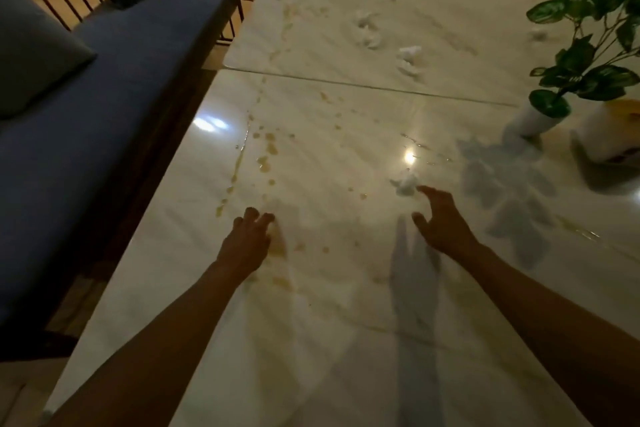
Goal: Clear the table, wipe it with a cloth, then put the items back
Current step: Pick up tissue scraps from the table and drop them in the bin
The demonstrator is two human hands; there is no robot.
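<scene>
**Clearing stage: tissue first**

Right hand (440,222) open, fingers spread, index tip almost on the crumpled tissue (404,184) just ahead of it. Left hand (247,236) open, fingers loosely curled, fingertips on the table (329,340) among brown spills. Tissue looks light and soft; pinch anywhere. More wads lie farther ahead.
</scene>
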